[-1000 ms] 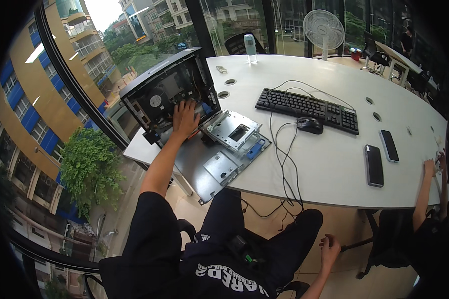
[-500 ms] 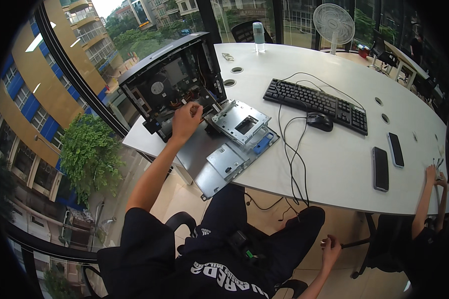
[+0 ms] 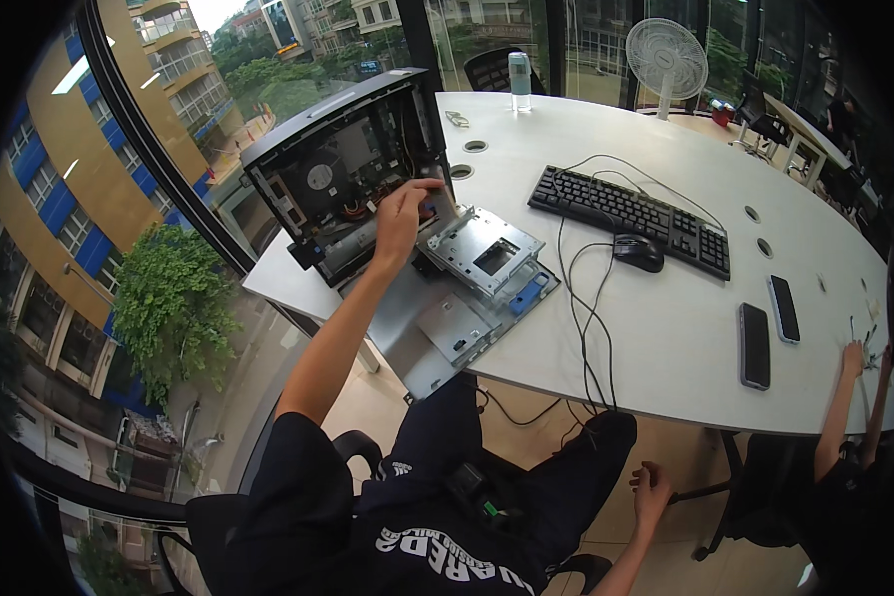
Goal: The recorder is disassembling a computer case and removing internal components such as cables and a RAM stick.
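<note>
My left hand (image 3: 403, 221) reaches up and forward into the mouth of a computer case (image 3: 346, 157), its fingers drawn close together and bent at the knuckles, tips aimed to the right; I cannot tell whether they pinch anything. The case stands open just beyond that hand, a boxy shell with a smooth grey outer skin and a dark, crowded inside. Left of my fingers sits a pale round disc (image 3: 321, 177) on the dark back wall, and close beside my knuckles lies a loose tangle of thin orange-red wires (image 3: 354, 212).

Just right of my left wrist is a bracket (image 3: 467, 243) of dull silver sheet metal, crisply folded, with a rectangular cut-out. Below it, nearer my lap, a flat metal panel (image 3: 392, 343) reaches past the rim of the white, smooth bench (image 3: 666, 333); a glossy blue plastic latch (image 3: 528, 295) shows at its right side.

My right hand (image 3: 652, 489) hangs low beside my knee, well apart from the case, fingers loosely curled; whether it holds something I cannot tell. Ahead of it on the bench lie a ridged black keyboard (image 3: 636, 214), a rounded black mouse (image 3: 639, 252) with a looping thin cable (image 3: 586, 323), and two slim phones (image 3: 755, 346).
</note>
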